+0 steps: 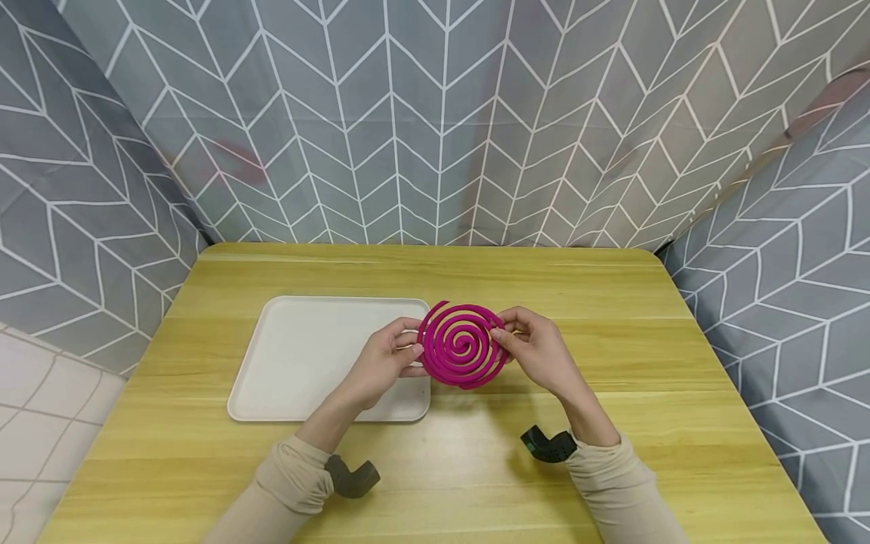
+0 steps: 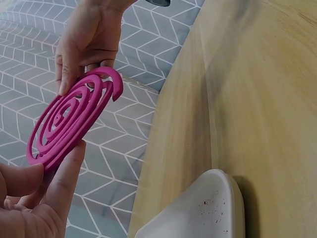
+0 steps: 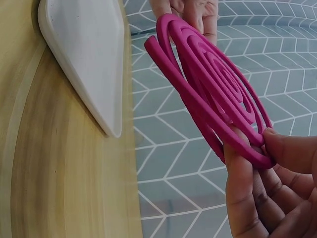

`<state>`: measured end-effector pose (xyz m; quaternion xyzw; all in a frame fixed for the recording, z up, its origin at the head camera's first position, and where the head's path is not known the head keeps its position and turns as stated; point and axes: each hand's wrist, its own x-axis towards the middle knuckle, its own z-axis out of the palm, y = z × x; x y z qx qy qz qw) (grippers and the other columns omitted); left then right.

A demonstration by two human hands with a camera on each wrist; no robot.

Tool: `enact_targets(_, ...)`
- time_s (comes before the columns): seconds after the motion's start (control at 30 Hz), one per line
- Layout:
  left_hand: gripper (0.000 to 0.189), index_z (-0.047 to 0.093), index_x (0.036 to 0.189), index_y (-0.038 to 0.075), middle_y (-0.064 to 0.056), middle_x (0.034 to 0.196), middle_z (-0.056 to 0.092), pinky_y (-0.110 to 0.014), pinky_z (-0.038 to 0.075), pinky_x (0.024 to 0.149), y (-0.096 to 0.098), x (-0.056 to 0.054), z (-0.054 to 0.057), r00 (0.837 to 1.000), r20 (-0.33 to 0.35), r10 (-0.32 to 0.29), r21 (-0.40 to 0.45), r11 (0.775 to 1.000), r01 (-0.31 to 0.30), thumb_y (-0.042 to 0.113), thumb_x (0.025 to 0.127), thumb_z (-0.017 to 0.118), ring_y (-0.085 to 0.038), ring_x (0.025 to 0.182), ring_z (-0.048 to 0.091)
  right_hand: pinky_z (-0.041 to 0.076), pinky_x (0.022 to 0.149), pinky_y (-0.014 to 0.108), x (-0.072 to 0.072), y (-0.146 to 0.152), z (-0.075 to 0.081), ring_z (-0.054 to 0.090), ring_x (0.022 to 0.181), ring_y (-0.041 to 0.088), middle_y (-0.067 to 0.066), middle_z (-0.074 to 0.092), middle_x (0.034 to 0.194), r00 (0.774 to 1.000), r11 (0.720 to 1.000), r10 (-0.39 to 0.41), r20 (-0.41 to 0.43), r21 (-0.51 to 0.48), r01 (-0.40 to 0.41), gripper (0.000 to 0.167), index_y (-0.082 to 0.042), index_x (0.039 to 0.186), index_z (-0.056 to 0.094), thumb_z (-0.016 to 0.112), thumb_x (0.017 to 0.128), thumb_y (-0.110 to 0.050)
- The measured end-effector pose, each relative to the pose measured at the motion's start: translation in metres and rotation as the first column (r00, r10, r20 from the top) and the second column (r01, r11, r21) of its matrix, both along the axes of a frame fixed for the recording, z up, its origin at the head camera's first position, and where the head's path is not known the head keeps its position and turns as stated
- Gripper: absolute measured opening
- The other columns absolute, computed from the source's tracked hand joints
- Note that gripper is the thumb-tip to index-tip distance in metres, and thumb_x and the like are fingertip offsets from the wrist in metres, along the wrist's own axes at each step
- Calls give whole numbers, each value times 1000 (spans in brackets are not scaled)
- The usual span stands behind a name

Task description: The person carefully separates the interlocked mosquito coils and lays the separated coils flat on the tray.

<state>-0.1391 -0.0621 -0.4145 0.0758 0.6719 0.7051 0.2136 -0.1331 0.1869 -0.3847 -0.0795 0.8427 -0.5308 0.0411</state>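
Note:
A magenta mosquito coil (image 1: 464,346) is held up over the table, its flat spiral facing the head camera. My left hand (image 1: 384,361) pinches its left edge between thumb and fingers. On the opposite edge, my right hand (image 1: 540,349) grips with the thumb on the upper face and fingers beneath. Seen by the right wrist camera, the coil (image 3: 237,142) is tilted, and its strands stand apart in layers near one loose end. The left wrist view shows the coil (image 2: 58,118) nearly edge-on between both hands.
A white rectangular tray (image 1: 306,355) lies on the wooden table (image 1: 612,302), left of the coil and under the left hand. Dark specks (image 2: 207,202) dot the tray near a corner. Grey patterned curtains (image 1: 421,121) surround the table. Black mounts (image 1: 549,444) sit on both wrists.

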Motion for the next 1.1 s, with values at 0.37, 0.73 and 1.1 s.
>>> enact_targets(0.37,34,44,131,0,-24,119,63,-43,62,85,0,3,2,1000,-6,-8,8,1000,8,-6,97,46,-14,90,70,60,59,24,1,0,0,68,74,28,17,69,88,999,999,-23,-27,44,24,23,0,111,66,68,91,-11)
enact_targets(0.73,34,44,130,0,-25,121,62,-41,63,85,-1,3,2,1000,-13,-18,-4,1000,18,-6,97,45,-13,91,70,62,61,28,2,0,-1,66,70,15,15,67,88,1000,995,11,-22,96,-9,18,-1,107,65,66,93,-12)
enact_targets(1.1,34,44,131,-1,-25,123,61,-39,63,83,-1,2,2,1000,-11,-17,6,1000,17,-6,98,45,-14,91,70,62,58,31,1,-1,0,65,70,16,12,67,83,998,992,13,-55,129,-6,20,-3,106,65,70,89,-10)
